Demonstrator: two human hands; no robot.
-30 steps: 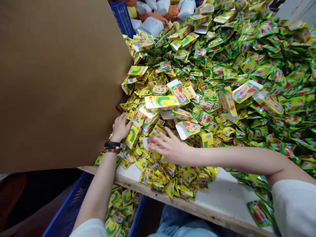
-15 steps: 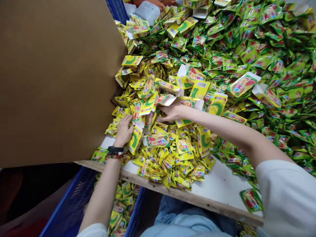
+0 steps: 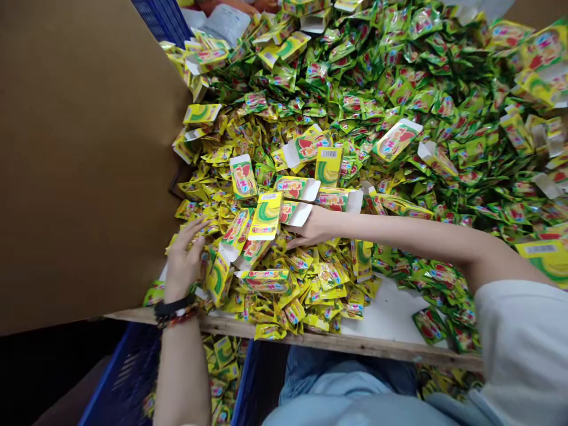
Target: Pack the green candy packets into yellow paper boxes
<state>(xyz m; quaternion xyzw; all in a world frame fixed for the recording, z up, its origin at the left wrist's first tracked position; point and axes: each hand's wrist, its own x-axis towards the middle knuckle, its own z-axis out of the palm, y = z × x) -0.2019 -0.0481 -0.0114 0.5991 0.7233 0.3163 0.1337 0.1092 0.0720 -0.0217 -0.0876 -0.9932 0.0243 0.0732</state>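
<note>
Far left of the banana carton (image 3: pixel 266 216) stands a large brown cardboard panel (image 3: pixel 89 165). Below and left of that carton, under the surface (image 3: pixel 394 310), a blue crate (image 3: pixel 126 367) holds yellow and green sachets; above and left, a blue basket (image 3: pixel 164 21) shows only its slatted wall, its contents hidden.

Just left of the carton, the left hand (image 3: pixel 184 260) is at the edge of the yellow sachets (image 3: pixel 306 284), its fingers apart and slightly curled. The banana carton lies on other small cartons amid these sachets, between the two hands.

Just right of it, the right hand (image 3: pixel 313 225) reaches in by an open-ended carton (image 3: pixel 295 213) with a white flap; its fingertips are covered, so whether its grip is closed cannot be told. More cartons with raised flaps lie above and right of the banana carton, their insides unseen. Farther right, green sachets (image 3: pixel 461 100) form a broad heap with cartons on top.
</note>
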